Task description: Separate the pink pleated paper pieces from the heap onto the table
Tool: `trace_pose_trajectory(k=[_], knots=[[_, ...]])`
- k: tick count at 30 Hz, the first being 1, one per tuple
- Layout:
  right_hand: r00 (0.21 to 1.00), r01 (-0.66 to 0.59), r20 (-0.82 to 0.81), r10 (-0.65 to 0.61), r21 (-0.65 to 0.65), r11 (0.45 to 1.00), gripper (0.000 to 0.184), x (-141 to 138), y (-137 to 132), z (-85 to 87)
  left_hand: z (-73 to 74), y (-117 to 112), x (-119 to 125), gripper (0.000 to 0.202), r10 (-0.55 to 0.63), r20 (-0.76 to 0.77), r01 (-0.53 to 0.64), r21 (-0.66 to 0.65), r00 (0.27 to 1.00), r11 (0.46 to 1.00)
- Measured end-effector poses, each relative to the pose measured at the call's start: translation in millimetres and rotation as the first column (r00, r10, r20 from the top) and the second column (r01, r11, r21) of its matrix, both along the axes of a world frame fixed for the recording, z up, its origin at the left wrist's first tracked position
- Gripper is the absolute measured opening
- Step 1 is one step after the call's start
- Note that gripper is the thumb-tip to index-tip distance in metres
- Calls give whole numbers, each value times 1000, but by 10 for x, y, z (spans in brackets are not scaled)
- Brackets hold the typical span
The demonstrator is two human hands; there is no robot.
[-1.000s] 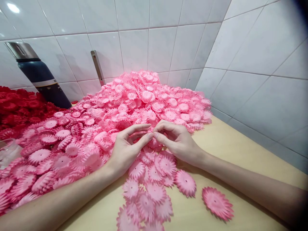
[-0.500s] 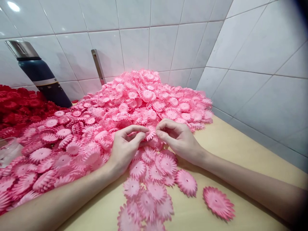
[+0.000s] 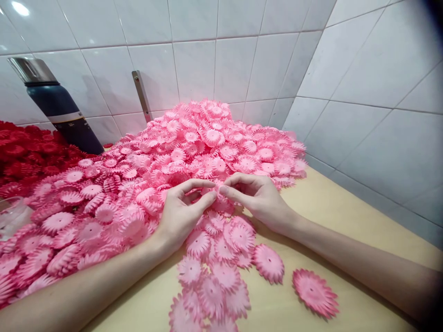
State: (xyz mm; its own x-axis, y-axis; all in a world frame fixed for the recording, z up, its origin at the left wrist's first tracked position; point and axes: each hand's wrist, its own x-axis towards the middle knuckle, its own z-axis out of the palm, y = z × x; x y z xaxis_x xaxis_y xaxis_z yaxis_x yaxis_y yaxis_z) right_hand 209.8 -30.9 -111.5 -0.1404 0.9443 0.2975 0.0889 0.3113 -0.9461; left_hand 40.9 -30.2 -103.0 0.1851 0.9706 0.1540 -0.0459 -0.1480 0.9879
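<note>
The pink heap (image 3: 207, 138), a great mound of scalloped discs, many with a small dark hole in the centre, spreads over the table (image 3: 349, 226) and up to the tiled wall (image 3: 194, 64) behind it. At its near edge the two hands meet with their tips just apart: the left hand (image 3: 183, 206) is loosely curled, thumb and forefinger a little parted, and the right hand (image 3: 261, 199) is bent the same way with thumb and forefinger close together. Pink shows between the tips, but I cannot tell whether either has hold of a disc or only passes in front of the heap. On the near side of the heap a cluster of overlapping discs (image 3: 212, 293) trails towards the wearer, with one disc (image 3: 269, 263) just right of it and a darker-edged disc (image 3: 315, 293) farther right. By my judgement, far more discs lie in the heap than apart from it, so little seems done; whether the trailing ones are finished does not show. Left of the heap lie a red pile (image 3: 29, 152) and a dark blue bottle (image 3: 65, 108).
</note>
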Motion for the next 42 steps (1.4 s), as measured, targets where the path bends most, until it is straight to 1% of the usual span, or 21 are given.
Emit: trace_pose_trajectory(k=[5,9,12,15,20,23,25,28,31,34,39,42], knots=[[997,54,-51,-54,-8,999,20,-1,5,-15,-15,7,11,11,31,-19,-30,41,999,999],[997,64,-44,-65,-22,998,22,-9,5,-25,-16,11,-4,10,70,-125,-58,101,990,993],[997,75,-33,-76,-36,997,23,-15,-5,-22,-17,19,-26,14,116,-224,-75,184,968,980],[995,91,-39,-93,-40,995,22,-16,-15,-24,-18,24,-36,18,143,-294,-73,237,945,969],[989,136,-44,-138,-51,989,21,-5,-7,-44,7,3,-11,20,135,-300,-53,264,944,963],[982,164,-84,-171,-82,983,26,2,7,-51,21,-14,8,19,117,-287,-43,251,951,967],[982,142,-113,-153,-105,984,32,4,15,-50,23,-22,16,18,115,-286,-42,248,951,968],[987,88,-128,-101,-103,991,34,9,23,-48,27,-37,27,17,108,-290,-36,244,951,969],[990,77,-110,-86,-84,994,35,13,24,-52,44,-53,37,16,98,-295,-25,240,950,970],[991,65,-111,-76,-101,993,38,14,17,-56,55,-54,37,13,91,-298,-22,227,950,974],[995,17,-101,-28,-110,994,41,21,7,-59,28,-21,12,13,102,-334,-1,289,937,957],[998,17,-64,-22,-72,997,39,19,3,-67,5,-12,2,13,119,-347,-8,304,930,953]])
